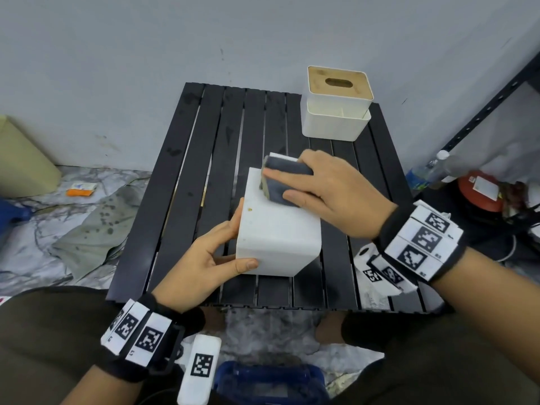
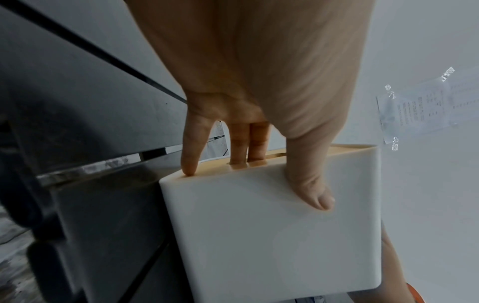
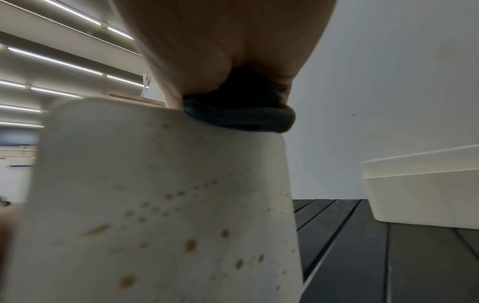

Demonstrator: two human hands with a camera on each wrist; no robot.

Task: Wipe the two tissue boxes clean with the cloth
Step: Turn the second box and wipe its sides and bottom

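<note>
A white tissue box (image 1: 277,232) lies tipped on its side in the middle of the black slatted table (image 1: 175,182). My left hand (image 1: 210,258) grips its near left corner, thumb on the front face (image 2: 316,196) and fingers on the wooden end (image 2: 190,164). My right hand (image 1: 330,191) holds a folded dark grey cloth (image 1: 280,182) pressed on the box's upper far edge. Yellowish spots dot the box's side (image 3: 166,215) below the cloth (image 3: 241,116). The second tissue box (image 1: 337,103), white with a wooden lid, stands at the table's far right corner.
A grey wall rises right behind the table. A black metal shelf frame (image 1: 491,103), a plastic bottle (image 1: 429,171) and a red object (image 1: 482,191) are to the right. A rag (image 1: 93,229) and a beige bin (image 1: 23,159) lie on the floor at left.
</note>
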